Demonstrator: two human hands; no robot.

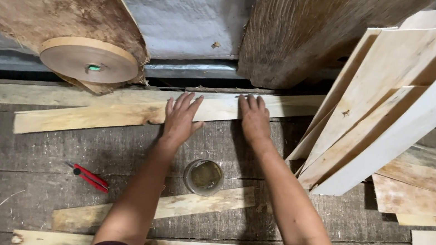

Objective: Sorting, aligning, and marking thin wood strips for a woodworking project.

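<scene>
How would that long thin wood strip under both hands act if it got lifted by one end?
The wood strip looks very thin and long, so it would probably sag and flex rather than stay stiff. It is likely light for its length. Its ragged left edge suggests it may split easily. The left hand and right hand press it flat.

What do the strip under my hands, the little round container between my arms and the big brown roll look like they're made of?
The strip under the left hand and right hand looks like thin raw wood veneer: pale, visible grain, ragged edges, unfinished. The round container seems to be clear glass or plastic, since its yellowish contents show through; which one is unclear. The brown roll looks like matte wound paper tape.
</scene>
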